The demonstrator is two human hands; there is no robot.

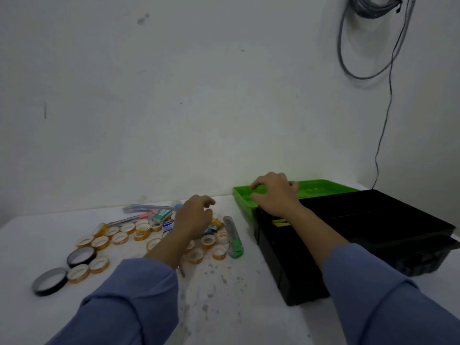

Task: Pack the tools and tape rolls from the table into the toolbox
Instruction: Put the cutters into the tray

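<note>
While left hand (194, 217) hovers loosely curled, empty, over tape rolls (100, 245), right hand (273, 195) curls over green toolbox tray (323, 189), hold unclear

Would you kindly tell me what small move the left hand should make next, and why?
Probably lower the left hand and pinch a nearby tape roll: its curled fingers seem to hold nothing, rolls lie loose on the table, and the right hand is over the green tray.

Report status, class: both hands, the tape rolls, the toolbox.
Left hand loosely curled over tape rolls, holding nothing seen. Right hand at green tray; grip unclear. Toolbox open; rolls, utility knife unpacked on table.
</note>
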